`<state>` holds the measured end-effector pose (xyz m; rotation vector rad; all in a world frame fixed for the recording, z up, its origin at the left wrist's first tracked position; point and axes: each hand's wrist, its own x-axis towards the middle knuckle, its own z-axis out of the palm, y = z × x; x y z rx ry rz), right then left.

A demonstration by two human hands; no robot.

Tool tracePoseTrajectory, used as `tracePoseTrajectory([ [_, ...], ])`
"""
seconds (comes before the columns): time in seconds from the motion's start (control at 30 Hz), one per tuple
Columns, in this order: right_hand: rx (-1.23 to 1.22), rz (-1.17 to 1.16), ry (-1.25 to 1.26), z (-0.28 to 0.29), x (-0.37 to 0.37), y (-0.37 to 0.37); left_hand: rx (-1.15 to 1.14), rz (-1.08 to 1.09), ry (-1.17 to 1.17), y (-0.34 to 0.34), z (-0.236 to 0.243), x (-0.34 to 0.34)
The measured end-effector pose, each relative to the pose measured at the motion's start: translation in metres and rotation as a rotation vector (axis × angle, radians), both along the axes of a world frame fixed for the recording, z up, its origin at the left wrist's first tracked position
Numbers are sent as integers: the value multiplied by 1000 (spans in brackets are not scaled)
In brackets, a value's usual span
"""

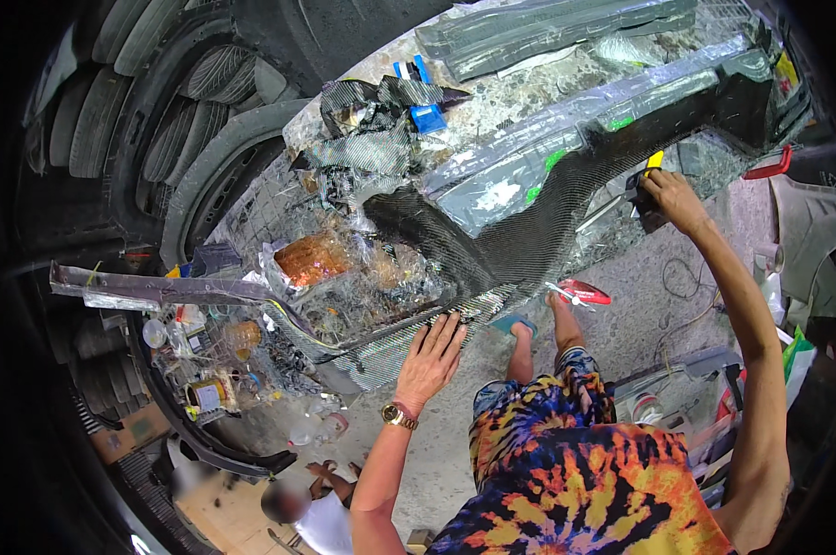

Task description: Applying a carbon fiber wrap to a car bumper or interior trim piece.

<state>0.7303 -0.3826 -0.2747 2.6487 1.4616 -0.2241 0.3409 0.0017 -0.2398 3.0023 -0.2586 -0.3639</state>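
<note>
My left hand (427,361) lies flat, fingers stretched out, on a strip of woven carbon fibre cloth (378,363) along the near edge of a mould. Black carbon fibre cloth (529,242) covers the mould's channel and runs to the far right. At the right, my right hand (674,199) is closed on a black-and-yellow tool (654,161); its exact kind is partly hidden by my fingers. A dark piece (651,220) hangs just below that hand. The long grey mould (501,190) shows bright green patches beside the cloth.
Crumpled carbon fibre offcuts (362,139) and blue packets (427,118) lie on the far side of the bench. Stacked tyres (103,120) stand at left. Containers (205,395) and bottles sit below the bench. Another person (321,513) is at lower left. A red-handled tool (771,165) lies right.
</note>
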Motion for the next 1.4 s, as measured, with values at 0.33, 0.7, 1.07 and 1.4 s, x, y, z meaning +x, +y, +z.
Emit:
tracePoseTrajectory([
  [0.33, 741, -595, 494, 27, -221, 20, 26, -8, 14, 3, -4, -4],
  [0.7, 479, -67, 605, 6, -298, 174, 56, -94, 13, 4, 4, 1],
  [1.07, 438, -13, 506, -2, -295, 179, 126, -105, -2, 1, 5, 2],
  [1.4, 504, -75, 510, 0, -289, 180, 29, -137, 32, 5, 9, 7],
])
